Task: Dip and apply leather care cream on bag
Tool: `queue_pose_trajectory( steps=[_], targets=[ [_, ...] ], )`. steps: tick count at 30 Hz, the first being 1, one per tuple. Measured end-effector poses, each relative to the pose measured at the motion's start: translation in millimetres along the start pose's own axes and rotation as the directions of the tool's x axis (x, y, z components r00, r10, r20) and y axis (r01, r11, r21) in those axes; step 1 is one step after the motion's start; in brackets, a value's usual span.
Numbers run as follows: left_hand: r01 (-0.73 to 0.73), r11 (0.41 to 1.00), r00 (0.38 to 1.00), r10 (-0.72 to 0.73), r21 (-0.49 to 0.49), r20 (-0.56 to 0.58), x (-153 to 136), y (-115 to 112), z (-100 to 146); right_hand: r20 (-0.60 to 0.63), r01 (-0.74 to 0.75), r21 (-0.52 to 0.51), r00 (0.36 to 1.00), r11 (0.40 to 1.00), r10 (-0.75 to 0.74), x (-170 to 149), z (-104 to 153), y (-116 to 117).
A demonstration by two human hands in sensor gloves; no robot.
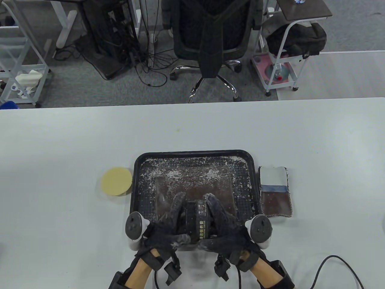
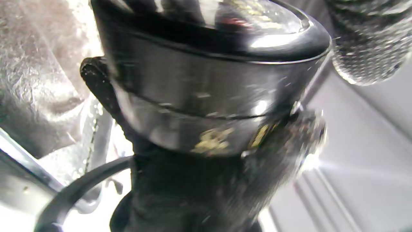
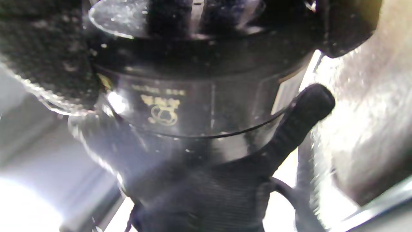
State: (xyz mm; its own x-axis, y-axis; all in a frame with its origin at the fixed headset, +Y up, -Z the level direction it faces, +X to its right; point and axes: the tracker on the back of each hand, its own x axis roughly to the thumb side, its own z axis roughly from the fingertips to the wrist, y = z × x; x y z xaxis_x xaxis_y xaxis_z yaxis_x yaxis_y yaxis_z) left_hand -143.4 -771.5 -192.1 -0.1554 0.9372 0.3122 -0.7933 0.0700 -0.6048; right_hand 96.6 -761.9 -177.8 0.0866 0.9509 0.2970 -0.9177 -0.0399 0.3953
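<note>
Both hands meet at the near edge of the black tray [image 1: 240,159], which sits at the middle of the counter [image 1: 60,144] toward its near side. Between them they hold a round black jar of leather care cream [image 1: 197,221], lifted on its side just above the tray's near rim. The left hand [image 1: 164,231] wraps the jar from the left, its fingers [image 1: 177,204] curled over the far side and clamped on the jar's wall. The right hand [image 1: 225,231] mirrors it from the right, its fingers [image 1: 215,204] curved around the other end and pressed against the jar. Both gloves are dusted with white residue.

In the left wrist view the jar [image 2: 212,80] fills the picture, glossy black with gold printing. The right wrist view shows the same jar [image 3: 199,96] and a gold emblem, with a gloved fingertip against its side.

The brown leather bag [image 1: 195,186] lies flat in the tray, beyond the hands, amid white flecks. A round yellow sponge [image 1: 116,181] lies just beside the tray's left edge. A small leather swatch with a white upper part [image 1: 275,191] lies just beside its right edge.
</note>
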Motion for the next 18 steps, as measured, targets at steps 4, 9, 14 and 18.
queue_pose_trajectory(
  steps=[4, 9, 14, 18],
  targets=[
    [0.32, 0.944, 0.946, -0.313, -0.077, 0.087, 18, -6, -2, -0.123, 0.213, 0.022, 0.97, 0.977, -0.209, -10, 1, 0],
    [0.397, 0.915, 0.914, -0.387, -0.076, 0.117, 26, -6, 0, -0.189, 0.223, 0.05, 0.959, 0.973, -0.21, -15, 1, 1],
    [0.334, 0.943, 0.942, -0.334, 0.012, 0.046, 20, -3, 2, -0.147, 0.176, 0.037, 0.975, 0.984, -0.169, -10, 1, 2],
    [0.199, 0.978, 0.979, -0.196, 0.058, -0.047, 15, -2, 2, -0.026, 0.038, 0.035, 0.999, 0.999, -0.037, -2, 0, 1]
  ],
)
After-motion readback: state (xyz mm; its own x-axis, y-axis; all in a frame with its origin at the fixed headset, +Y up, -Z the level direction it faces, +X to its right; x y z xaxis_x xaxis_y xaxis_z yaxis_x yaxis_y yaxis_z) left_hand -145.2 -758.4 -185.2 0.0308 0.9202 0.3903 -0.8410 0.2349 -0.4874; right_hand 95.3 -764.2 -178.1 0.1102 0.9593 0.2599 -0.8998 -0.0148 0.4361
